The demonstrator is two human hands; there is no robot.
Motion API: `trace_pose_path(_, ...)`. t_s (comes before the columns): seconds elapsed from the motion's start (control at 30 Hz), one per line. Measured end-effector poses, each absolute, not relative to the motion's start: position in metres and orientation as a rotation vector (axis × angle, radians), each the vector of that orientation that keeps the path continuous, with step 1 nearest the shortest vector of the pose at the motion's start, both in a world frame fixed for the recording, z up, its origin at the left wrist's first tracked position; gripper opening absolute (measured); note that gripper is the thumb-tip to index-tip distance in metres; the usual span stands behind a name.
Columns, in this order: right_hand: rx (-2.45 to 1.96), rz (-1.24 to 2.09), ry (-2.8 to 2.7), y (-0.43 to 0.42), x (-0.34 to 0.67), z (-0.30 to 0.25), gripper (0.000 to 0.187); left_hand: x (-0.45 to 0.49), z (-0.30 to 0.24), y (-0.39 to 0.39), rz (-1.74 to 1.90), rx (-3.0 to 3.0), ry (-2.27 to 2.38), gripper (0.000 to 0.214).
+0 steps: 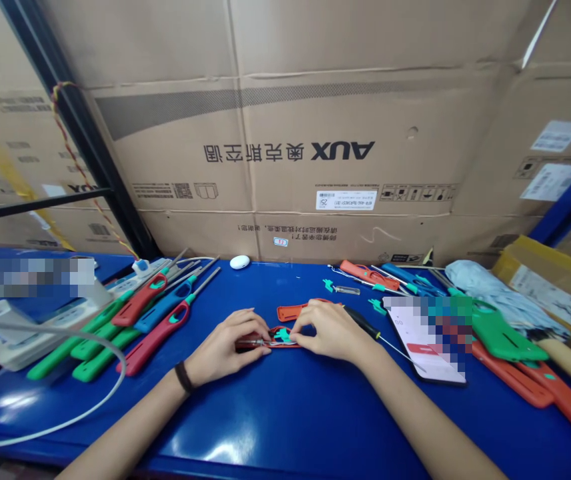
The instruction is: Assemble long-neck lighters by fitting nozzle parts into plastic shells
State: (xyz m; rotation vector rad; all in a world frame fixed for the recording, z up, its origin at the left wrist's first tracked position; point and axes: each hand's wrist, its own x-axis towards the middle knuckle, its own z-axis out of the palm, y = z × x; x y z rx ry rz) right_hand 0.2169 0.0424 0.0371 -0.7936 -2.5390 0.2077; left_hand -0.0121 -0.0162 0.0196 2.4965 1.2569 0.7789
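Note:
Both my hands meet at the middle of the blue workbench [215,427]. My left hand [225,343] and my right hand [328,333] pinch an orange-red utility lighter body [285,343] with a teal insert [281,335] and a thin metal nozzle [253,343] pointing left. A loose orange shell [291,312] lies just beyond my right fingers. A black-handled screwdriver [360,322] lies past my right knuckles, its shaft crossing a phone [410,353]. Assembled red, blue and green lighters [140,320] are heaped left of my left hand.
Loose green and orange lighter shells [510,353] and more tools [380,277] lie to the right. A white power strip [30,340] and white cable [65,420] sit at left. Cardboard boxes [285,133] stand behind the bench, with a grey bag [500,300] at right.

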Motion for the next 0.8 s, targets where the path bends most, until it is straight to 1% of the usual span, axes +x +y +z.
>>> trace_pose_path(0.17,-0.745,0.253,-2.569,0.0427,0.2144,0.0323,0.009,-0.0132,0.0173,-0.0127,0.833,2.454,1.224,0.009)
trace_pose_path(0.47,-0.798,0.375,-2.630,0.0433,0.2131,0.0332,0.012,-0.0135,0.0106,-0.0113,0.957,2.309,1.218,0.013)
trace_pose_path(0.63,-0.783,0.387,-2.630,0.0436,0.2110,0.0294,0.013,-0.0118,0.0115,-0.0132,0.952,2.292,1.242,0.013)
trace_pose_path(0.8,-0.843,0.456,-2.594,0.0416,0.2088,0.0305,0.010,-0.0114,0.0127,-0.0140,0.927,2.333,1.231,0.012)
